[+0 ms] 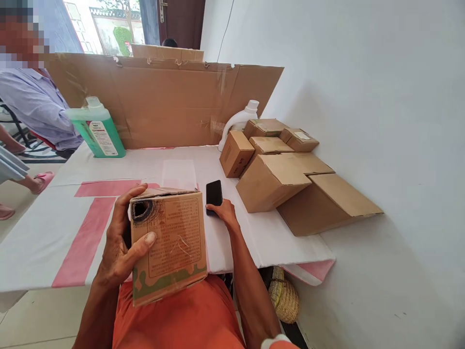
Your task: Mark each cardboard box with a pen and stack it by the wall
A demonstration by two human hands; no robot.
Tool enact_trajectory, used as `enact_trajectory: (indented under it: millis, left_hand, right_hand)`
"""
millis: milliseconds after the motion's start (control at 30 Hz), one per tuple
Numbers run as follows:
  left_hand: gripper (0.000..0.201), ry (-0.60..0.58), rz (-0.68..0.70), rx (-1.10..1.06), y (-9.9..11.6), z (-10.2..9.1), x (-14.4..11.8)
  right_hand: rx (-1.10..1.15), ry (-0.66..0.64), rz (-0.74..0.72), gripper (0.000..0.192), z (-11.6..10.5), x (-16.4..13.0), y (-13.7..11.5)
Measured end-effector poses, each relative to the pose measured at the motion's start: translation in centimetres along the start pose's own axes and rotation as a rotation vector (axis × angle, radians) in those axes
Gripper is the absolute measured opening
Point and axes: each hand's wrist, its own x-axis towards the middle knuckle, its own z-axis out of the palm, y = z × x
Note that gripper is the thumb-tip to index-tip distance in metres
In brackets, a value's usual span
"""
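My left hand (123, 242) grips a small printed cardboard box (170, 242) with a black scribbled patch at its top left corner, holding it upright over my lap at the table's near edge. My right hand (222, 212) reaches past the box onto the white table (54, 228), and its fingers rest on the near end of a black phone (214, 195) lying flat. The palm is hidden, so the grip on the phone is unclear.
A pile of plain brown boxes (276, 179) sits at the right against the wall. A white jug (240, 121), a green detergent bottle (98, 131) and an upright cardboard sheet (163, 102) stand at the back. Another person (32, 102) sits far left. A woven basket (285, 295) lies below.
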Motion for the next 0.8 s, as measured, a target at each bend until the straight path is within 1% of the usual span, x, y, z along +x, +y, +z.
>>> enact_trajectory:
  millis: [67, 133, 167, 233, 267, 300, 333, 400, 467, 533, 600, 700, 767, 800]
  left_hand:
    - [0.072, 0.019, -0.005, -0.007, 0.0, 0.0, 0.0]
    - [0.071, 0.035, -0.023, -0.022, 0.0, -0.1, 0.1]
    - [0.071, 0.032, -0.027, -0.035, -0.1, -0.2, 0.1]
    - [0.073, 0.009, -0.031, -0.064, -0.2, -0.4, 0.3]
    - [0.074, -0.009, -0.032, -0.074, -0.3, -0.4, 0.4]
    - [0.075, -0.024, -0.033, -0.082, -0.4, -0.5, 0.4]
    - [0.075, -0.031, -0.034, -0.084, -0.5, -0.5, 0.5]
    - [0.075, -0.033, -0.032, -0.072, -0.6, -0.5, 0.4]
    - [0.076, -0.032, -0.020, -0.047, -0.6, -0.3, 0.2]
    - [0.076, -0.032, -0.010, -0.017, -0.6, -0.2, -0.1]
    - [0.076, -0.029, 0.010, 0.014, -0.7, -0.2, -0.3]
    - [0.073, 0.003, 0.060, 0.052, -0.9, -0.3, -0.6]
    - [0.062, 0.030, 0.061, 0.070, -1.0, -0.4, -0.7]
    - [0.055, 0.040, 0.052, 0.075, -1.0, -0.5, -0.7]
  right_hand:
    - [0.156, -0.063, -0.039, 0.029, 0.1, -1.6, 1.1]
    - [0.367, -0.129, -0.075, 0.033, -0.1, -3.9, 2.0]
    - [0.510, -0.165, -0.084, 0.037, -0.4, -5.2, 2.2]
    - [0.878, -0.230, -0.076, 0.045, -1.6, -7.9, 1.9]
    - [0.995, -0.242, -0.082, 0.047, -2.4, -9.2, 1.3]
    - [1.060, -0.248, -0.108, 0.047, -3.2, -10.5, 0.5]
    - [1.082, -0.248, -0.152, 0.044, -4.1, -11.9, -0.4]
    - [1.091, -0.302, -0.273, 0.034, -5.4, -14.5, -2.4]
    - [1.084, -0.421, -0.404, 0.024, -5.8, -17.1, -4.2]
    - [1.060, -0.582, -0.487, 0.022, -5.3, -19.3, -5.4]
    - [1.042, -0.754, -0.502, 0.024, -3.9, -21.1, -6.1]
    - [1.058, -0.967, -0.467, 0.034, -1.4, -22.7, -6.5]
    - [1.064, -1.035, -0.396, 0.044, -0.3, -23.1, -6.6]
    - [1.057, -1.047, -0.343, 0.050, 0.0, -23.2, -6.6]
